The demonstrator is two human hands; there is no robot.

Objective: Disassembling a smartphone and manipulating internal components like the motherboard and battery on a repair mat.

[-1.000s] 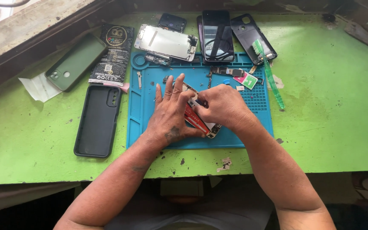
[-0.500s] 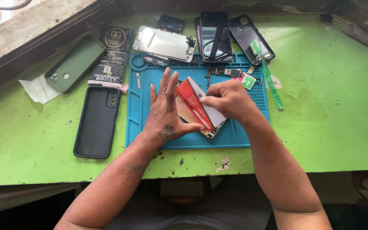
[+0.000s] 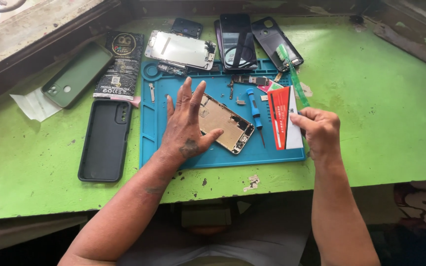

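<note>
— On the blue mat (image 3: 173, 148), left of the screwdriver (image 3: 254, 106): gold phone frame (image 3: 225, 123), opened, face up, bare innards showing. Pinned flat under the left hand (image 3: 183, 125), fingers spread, grasping nothing.

— Right of the mat's edge: right hand (image 3: 319, 129), grip pinched on a red-and-white card (image 3: 284, 118). Could slip and gouge those exposed parts. Could also scatter the loose bits above the frame.

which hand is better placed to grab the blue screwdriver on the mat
Probably the left. The left hand lies flat on the opened phone with nothing in its grip, and the blue screwdriver is just past its fingertips. The right hand is busy pinching the red and white card.
</note>
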